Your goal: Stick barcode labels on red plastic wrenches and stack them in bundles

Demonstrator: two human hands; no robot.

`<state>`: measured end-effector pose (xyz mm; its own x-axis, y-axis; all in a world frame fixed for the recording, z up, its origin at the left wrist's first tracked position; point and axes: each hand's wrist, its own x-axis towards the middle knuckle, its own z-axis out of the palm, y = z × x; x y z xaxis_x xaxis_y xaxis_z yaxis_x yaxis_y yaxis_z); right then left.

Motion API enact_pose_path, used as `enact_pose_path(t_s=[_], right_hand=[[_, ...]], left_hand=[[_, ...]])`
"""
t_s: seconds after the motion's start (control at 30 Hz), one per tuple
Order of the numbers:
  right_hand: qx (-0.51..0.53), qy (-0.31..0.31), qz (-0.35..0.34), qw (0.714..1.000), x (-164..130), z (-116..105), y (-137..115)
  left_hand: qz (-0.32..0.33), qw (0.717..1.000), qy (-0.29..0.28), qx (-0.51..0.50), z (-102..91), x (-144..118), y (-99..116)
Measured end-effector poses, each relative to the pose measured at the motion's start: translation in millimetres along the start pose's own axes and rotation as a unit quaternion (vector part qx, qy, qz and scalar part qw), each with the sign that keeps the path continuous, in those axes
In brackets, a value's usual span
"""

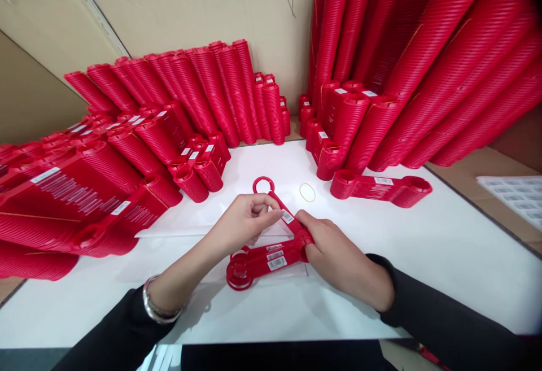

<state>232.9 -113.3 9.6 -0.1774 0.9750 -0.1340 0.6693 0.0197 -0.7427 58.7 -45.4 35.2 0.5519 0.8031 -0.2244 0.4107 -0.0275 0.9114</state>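
Note:
Several flat red plastic pieces with ring-shaped ends and white barcode labels are fanned out over the white table. My right hand (332,247) grips them where their right ends overlap. One red piece (277,199) points up and left, apart from the lower red pieces (258,263), which lie closer to me. My left hand (248,215) is curled, thumb against the fingers, with the thumb tip at the upper piece's barcode label (287,216). Whether anything is pinched there is hidden. A thin yellow rubber band (307,192) lies just beyond my right hand.
Stacked red pieces (127,156) crowd the left side, and tall leaning stacks (457,77) rise at the right. A short banded bundle (376,187) lies on the white table (423,258) at right. Cardboard (203,4) stands behind. A printed white sheet (514,193) sits far right.

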Motion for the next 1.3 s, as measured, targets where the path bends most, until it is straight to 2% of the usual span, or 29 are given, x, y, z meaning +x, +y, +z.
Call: enact_pose_path(t_s=[0.43, 0.57, 0.63, 0.73, 0.8, 0.87, 0.93, 1.03, 1.1, 1.3], right_hand=[[0.001, 0.000, -0.009, 1.000, -1.1, 1.7, 2.7], [0.000, 0.001, -0.011, 1.000, -1.7, 0.9, 2.0], [0.000, 0.002, -0.014, 1.000, -1.6, 0.4, 1.0], [0.013, 0.003, -0.023, 1.000, -1.5, 0.0, -0.7], [0.021, 0.000, -0.024, 1.000, -1.7, 0.1, -1.1], [0.025, -0.005, -0.025, 0.999, -1.8, 0.5, -0.8], [0.025, -0.008, -0.028, 0.999, -1.8, 0.9, 0.0], [0.020, -0.003, -0.028, 0.999, -1.6, 1.0, 0.8], [0.022, 0.002, -0.026, 0.999, -1.5, 0.7, 0.9], [0.026, 0.009, -0.025, 0.999, -2.0, -1.4, 1.3]], left_hand=[[0.014, 0.999, 0.011, 0.047, 2.6, 0.8, 2.3], [0.064, 0.988, 0.045, 0.131, 6.6, -1.4, -1.5], [0.129, 0.962, 0.087, 0.224, 10.1, -2.4, -5.3], [0.228, 0.878, 0.169, 0.386, 13.9, -0.9, -11.1], [0.261, 0.820, 0.229, 0.454, 13.4, 2.3, -14.1], [0.269, 0.794, 0.271, 0.473, 10.3, 6.1, -16.2], [0.270, 0.804, 0.273, 0.454, 5.8, 8.7, -17.4], [0.279, 0.849, 0.255, 0.369, -0.2, 9.6, -17.8], [0.280, 0.873, 0.264, 0.299, -2.9, 9.3, -17.5], [0.264, 0.910, 0.274, 0.165, -6.6, 8.7, -16.8]])
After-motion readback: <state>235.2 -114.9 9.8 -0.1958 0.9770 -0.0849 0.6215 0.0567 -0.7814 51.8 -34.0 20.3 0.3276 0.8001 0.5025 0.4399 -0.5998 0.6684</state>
